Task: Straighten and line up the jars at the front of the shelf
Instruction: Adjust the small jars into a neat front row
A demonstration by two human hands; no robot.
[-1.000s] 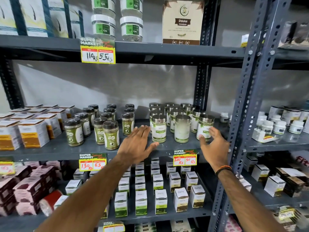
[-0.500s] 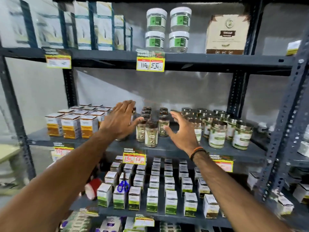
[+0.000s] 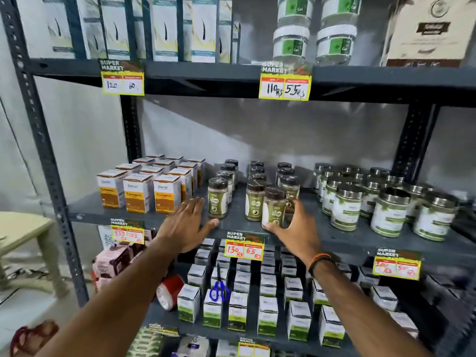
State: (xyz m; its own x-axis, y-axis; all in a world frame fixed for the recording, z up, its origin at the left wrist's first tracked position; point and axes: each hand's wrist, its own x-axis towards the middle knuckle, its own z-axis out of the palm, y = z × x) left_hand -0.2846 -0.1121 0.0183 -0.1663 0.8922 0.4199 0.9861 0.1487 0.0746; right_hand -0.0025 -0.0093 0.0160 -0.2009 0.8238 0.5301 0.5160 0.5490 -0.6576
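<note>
Dark-capped jars of green powder stand in three rows on the middle shelf (image 3: 239,225). The front right jar (image 3: 274,206) sits forward of its neighbours, and my right hand (image 3: 296,228) wraps it from the right, thumb at its base. The front middle jar (image 3: 254,202) stands just behind and to its left. The front left jar (image 3: 217,200) stands apart, with my left hand (image 3: 186,222) flat and open beside its lower left, fingers near but not gripping it.
Orange turmeric boxes (image 3: 139,193) stand to the left and steel-lidded jars (image 3: 389,212) to the right on the same shelf. Price tags hang off the shelf edge. Below are small white-green boxes and blue scissors (image 3: 219,289). A pale table (image 3: 23,225) stands at far left.
My view and both hands moved left from the steel-lidded jars to the dark-capped jars. My hands dropped to the shelf front, and my right hand closed on the front right jar.
</note>
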